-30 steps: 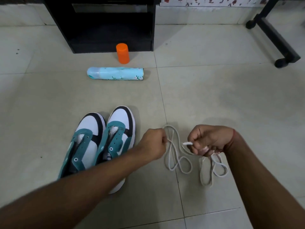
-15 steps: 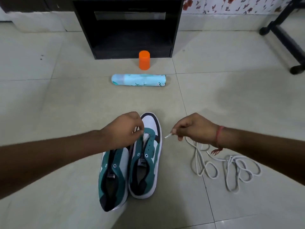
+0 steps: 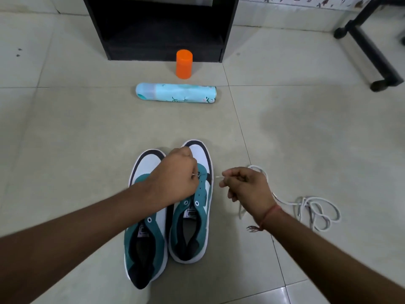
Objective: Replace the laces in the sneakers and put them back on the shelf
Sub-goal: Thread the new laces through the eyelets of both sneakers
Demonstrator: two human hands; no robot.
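- left hand [image 3: 175, 175] sits over the toe-end eyelets of the right-hand sneaker [image 3: 192, 207]; fingers curled, apparently pinching a lace tip right at an eyelet; the pinch itself is small and partly masked by the knuckles, so can't confirm it's through
- right hand [image 3: 246, 189] just beside that shoe's outer edge, thumb and forefinger pinching the other white aglet, tip pointing left toward the shoe; remaining fingers curled
- key relation: target eyelets lie left of the right hand's tip, across the shoe's edge; shoe long axis runs away from the person, toe far; left hand is nearer, already on the eyelet row
- lace [image 3: 315, 212] trails from the right hand to loose loops on the floor, right of the shoes; whether that pile is one lace or two, can't tell
- left-hand sneaker [image 3: 144, 238] touching its mate, unlaced; toe partly hidden by left forearm
- shelf [image 3: 160, 29] well apart, straight ahead, top cut off; spray can [image 3: 175, 93] lying flat and orange cap [image 3: 184, 64] sit between shoes and shelf
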